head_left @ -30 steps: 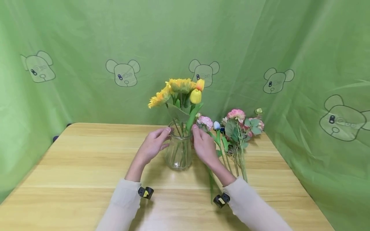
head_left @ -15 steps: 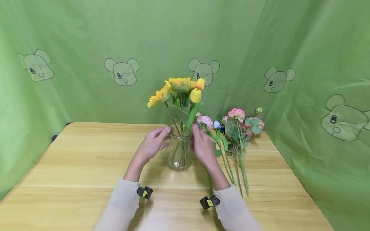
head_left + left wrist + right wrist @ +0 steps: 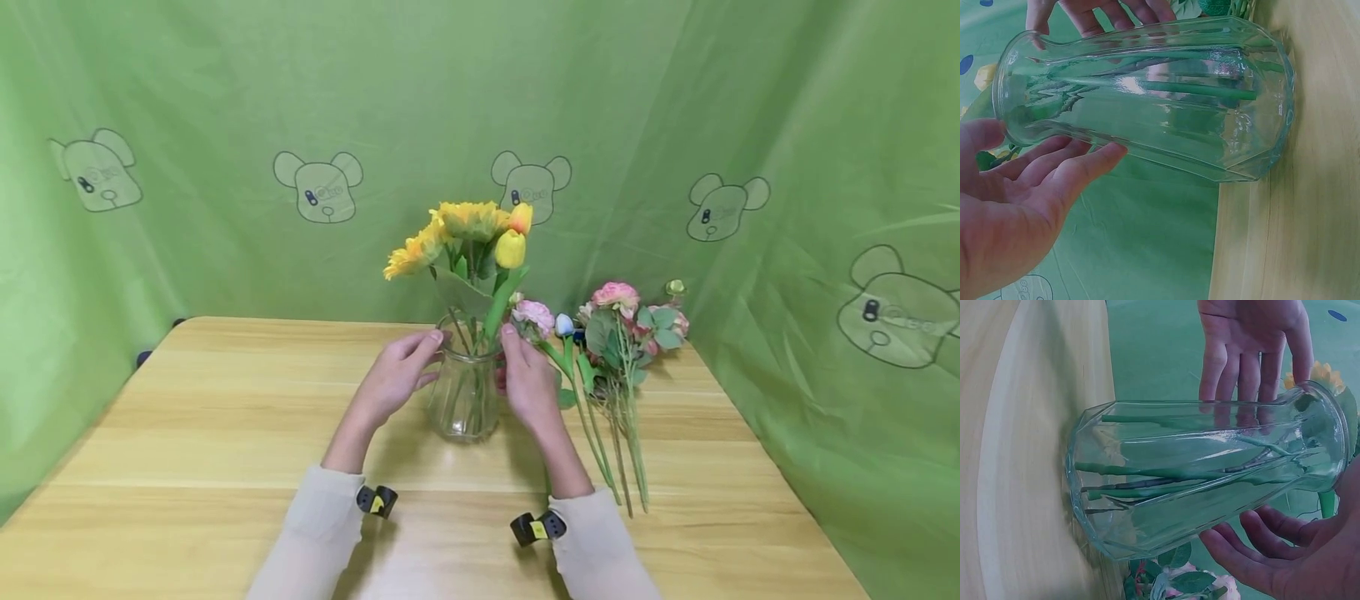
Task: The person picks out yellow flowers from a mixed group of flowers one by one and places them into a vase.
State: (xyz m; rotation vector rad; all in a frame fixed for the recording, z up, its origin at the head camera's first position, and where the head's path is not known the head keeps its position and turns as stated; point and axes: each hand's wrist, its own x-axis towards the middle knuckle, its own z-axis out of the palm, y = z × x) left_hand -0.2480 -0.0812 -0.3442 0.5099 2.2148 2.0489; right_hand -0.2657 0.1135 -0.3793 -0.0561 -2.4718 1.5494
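Note:
A clear glass vase (image 3: 461, 408) stands upright on the wooden table, with yellow sunflowers (image 3: 470, 221) and a yellow tulip (image 3: 511, 249) beside an orange-tinged one in it. Green stems (image 3: 1147, 472) run down inside the glass in the right wrist view. My left hand (image 3: 393, 375) holds the neck from the left, thumb at the rim, fingers along the side of the glass (image 3: 1166, 119). From the right, my right hand (image 3: 531, 383) holds the same neck, its thumb also at the rim. In the head view its fingers are mostly hidden behind the glass.
Right of the vase lie loose flowers: pink blooms (image 3: 615, 296), a lilac-pink one (image 3: 534, 317) and a pale blue tulip (image 3: 564, 325), stems toward the front. A green curtain (image 3: 420, 100) with bear heads hangs behind the table (image 3: 247, 417).
My right forearm has swung inward to the left, uncovering the ends of the loose stems. Both hands stay at the vase's neck, and the vase has hardly moved.

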